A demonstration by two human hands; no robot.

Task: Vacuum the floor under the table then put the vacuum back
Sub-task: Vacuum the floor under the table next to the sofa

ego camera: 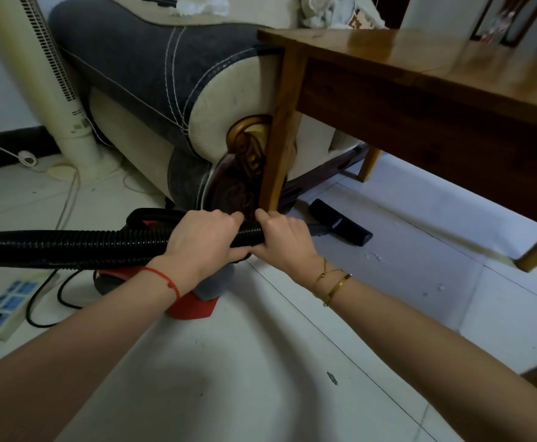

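Both grips are clenched on the black ribbed vacuum hose (69,247): my left hand (203,237) wraps it from above, my right hand (283,237) just beside it, nearer the black flat floor nozzle (340,226), which lies on the white tiled floor (260,362) under the brown wooden bench (420,68). I judge the hose light, flexible and kink-prone, better held at the stiff end. The bench leg (279,138), grey-and-cream sofa arm (165,78) and red vacuum body (193,306) crowd the stroke; the black cord (37,301) trails left.

Bare floor (404,237) lies open under the tabletop (420,68) toward 2 o'clock, between its legs. The near table leg (279,138) stands at 12 o'clock, touching the sofa arm (165,90) behind it. The vacuum body (197,301) and power strip (2,307) crowd 9 o'clock.
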